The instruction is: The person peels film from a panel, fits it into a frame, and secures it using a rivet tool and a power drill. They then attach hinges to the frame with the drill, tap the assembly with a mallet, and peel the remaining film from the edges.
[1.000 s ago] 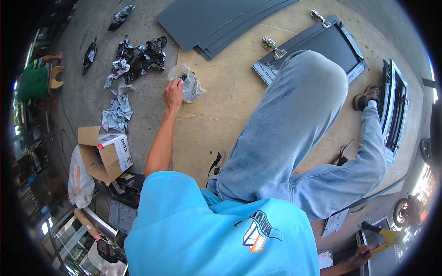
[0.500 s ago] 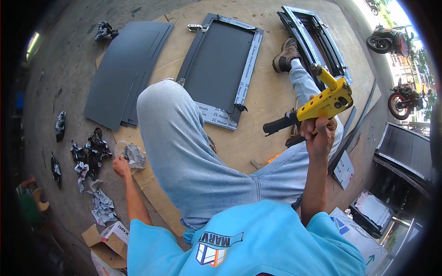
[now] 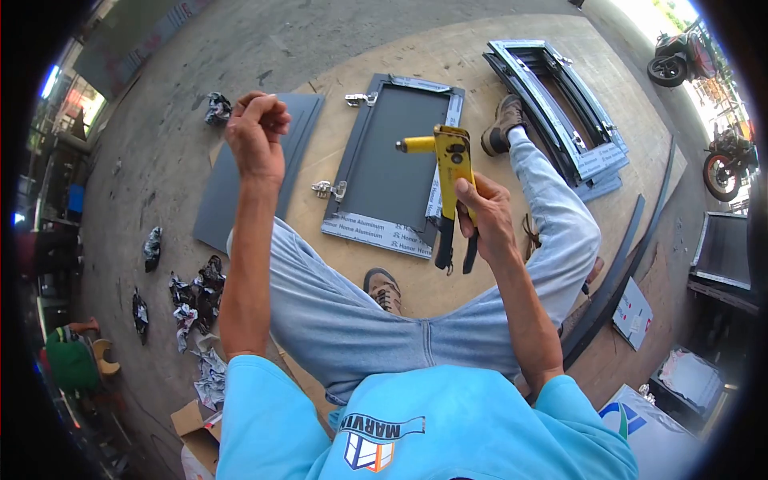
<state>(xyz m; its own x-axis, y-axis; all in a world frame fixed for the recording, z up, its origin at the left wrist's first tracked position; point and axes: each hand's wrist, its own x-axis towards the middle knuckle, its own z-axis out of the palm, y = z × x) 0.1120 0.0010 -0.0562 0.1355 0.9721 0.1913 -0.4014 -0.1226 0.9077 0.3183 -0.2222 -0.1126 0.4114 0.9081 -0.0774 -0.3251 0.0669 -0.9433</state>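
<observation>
My right hand (image 3: 486,214) is wrapped round a yellow hand riveter (image 3: 454,172) with black handles. Its head is up and its nose points left, over a dark framed panel (image 3: 384,160) lined with printed protective tape. Two metal hinges stick out from the panel's left edge, the upper hinge (image 3: 362,99) and the lower hinge (image 3: 329,190). Raised above a stack of grey sheets (image 3: 300,132) is my left hand (image 3: 258,132), its fingers curled and the fingertips pressed together. Whatever sits in that pinch, if anything, is too small to make out.
Stacked dark frames (image 3: 560,112) lie past my right foot on the plywood (image 3: 448,308). Crumpled wrapping (image 3: 192,296) and a cardboard box (image 3: 196,432) are on the left. Long dark strips (image 3: 620,272) lie at the right. A person in green (image 3: 70,356) is at far left.
My left hand has left the clear plastic bag on the floor and risen forward, fingers curled. The riveter has swung from pointing up to pointing left and moved over the panel. My left knee has lowered.
</observation>
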